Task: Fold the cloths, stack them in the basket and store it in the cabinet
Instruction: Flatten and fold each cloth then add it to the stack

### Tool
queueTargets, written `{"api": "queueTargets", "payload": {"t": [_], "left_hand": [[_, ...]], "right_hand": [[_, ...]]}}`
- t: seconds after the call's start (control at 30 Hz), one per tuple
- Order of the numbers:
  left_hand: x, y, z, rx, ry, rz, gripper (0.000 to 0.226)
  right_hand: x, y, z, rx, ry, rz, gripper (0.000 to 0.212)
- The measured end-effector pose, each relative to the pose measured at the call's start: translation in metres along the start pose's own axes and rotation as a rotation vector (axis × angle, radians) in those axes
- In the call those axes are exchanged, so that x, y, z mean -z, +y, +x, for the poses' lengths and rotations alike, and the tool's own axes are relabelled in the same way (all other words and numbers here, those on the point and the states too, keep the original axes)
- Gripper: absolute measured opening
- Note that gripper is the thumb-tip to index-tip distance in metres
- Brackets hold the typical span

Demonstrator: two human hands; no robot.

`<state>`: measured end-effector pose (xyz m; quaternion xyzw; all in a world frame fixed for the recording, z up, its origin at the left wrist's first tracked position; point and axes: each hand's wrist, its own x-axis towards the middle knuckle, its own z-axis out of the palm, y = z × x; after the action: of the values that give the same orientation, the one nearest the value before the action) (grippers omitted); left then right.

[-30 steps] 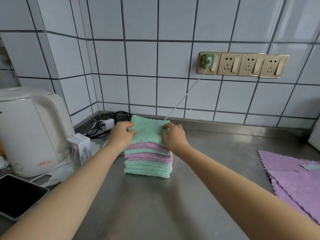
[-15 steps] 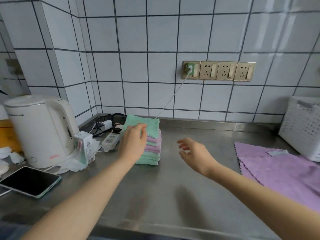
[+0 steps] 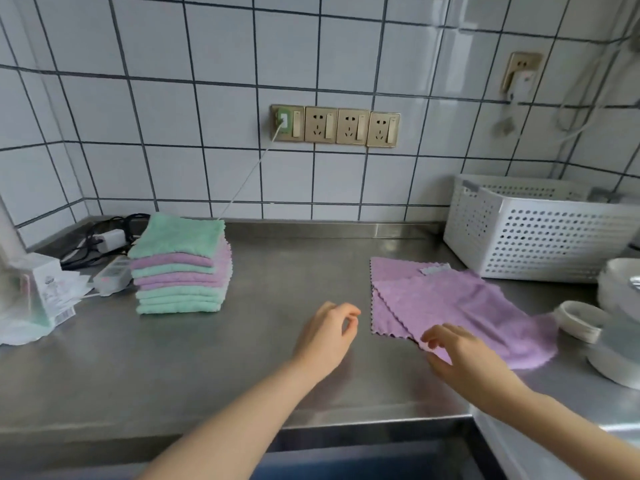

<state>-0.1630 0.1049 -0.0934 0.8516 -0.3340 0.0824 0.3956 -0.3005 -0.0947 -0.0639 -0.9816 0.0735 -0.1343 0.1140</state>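
Right, from up here on my head camera, the folded pile [image 3: 180,265] sits at the back left of the steel counter [image 3: 207,358], green and purple cloths alternating, edges fairly square, so I'd judge a good share of the folding done. Over on the right lie the flat purple cloths [image 3: 450,303], at least two of them overlapping, scalloped edges showing, not yet folded. My right hand [image 3: 460,355] is over the near corner of the top one, fingers loosely curled and slightly apart; whether the tips are on the fabric or just above it I cannot tell, and nothing is pinched. My left hand [image 3: 329,337] hovers over bare counter just beside the left edge of those cloths, thumb and forefinger drawn close together but holding nothing. The white perforated basket [image 3: 540,237] stands at the back right, near the far edge of the purple cloths, and no cloth shows through its holes. So by my reckoning: these cloths to fold, the whole pile to load into the basket, then the cabinet, which isn't in view.
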Motion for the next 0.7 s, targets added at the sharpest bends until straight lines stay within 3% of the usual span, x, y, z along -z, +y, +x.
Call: {"api": "queueTargets", "payload": {"t": [0.2,0.3,0.37,0.4,0.47,0.57,0.7], "left_hand": [[-0.043,0.049,0.014,-0.133,-0.23,0.0,0.029],[-0.06,0.056,0.024,-0.132,-0.351,0.089,0.04],[-0.069,0.058,0.031,-0.132,-0.392,0.182,0.045],[-0.072,0.06,0.035,-0.129,-0.382,0.212,0.045],[-0.079,0.067,0.047,-0.095,-0.332,0.201,0.034],[-0.086,0.075,0.068,-0.001,-0.242,0.06,0.03],[-0.08,0.081,0.094,0.073,-0.045,-0.083,0.026]], "right_hand": [[-0.013,0.032,-0.02,-0.025,0.003,-0.224,0.023],[-0.018,0.041,-0.01,0.064,0.045,-0.283,0.035],[-0.008,0.038,-0.002,0.034,0.081,-0.198,0.023],[-0.002,0.04,0.002,0.002,0.126,-0.157,0.014],[0.016,0.036,0.008,0.006,0.255,-0.025,0.015],[0.05,0.023,0.011,0.151,0.512,0.028,0.018],[0.082,0.02,0.015,0.15,0.621,0.056,0.013]]}}
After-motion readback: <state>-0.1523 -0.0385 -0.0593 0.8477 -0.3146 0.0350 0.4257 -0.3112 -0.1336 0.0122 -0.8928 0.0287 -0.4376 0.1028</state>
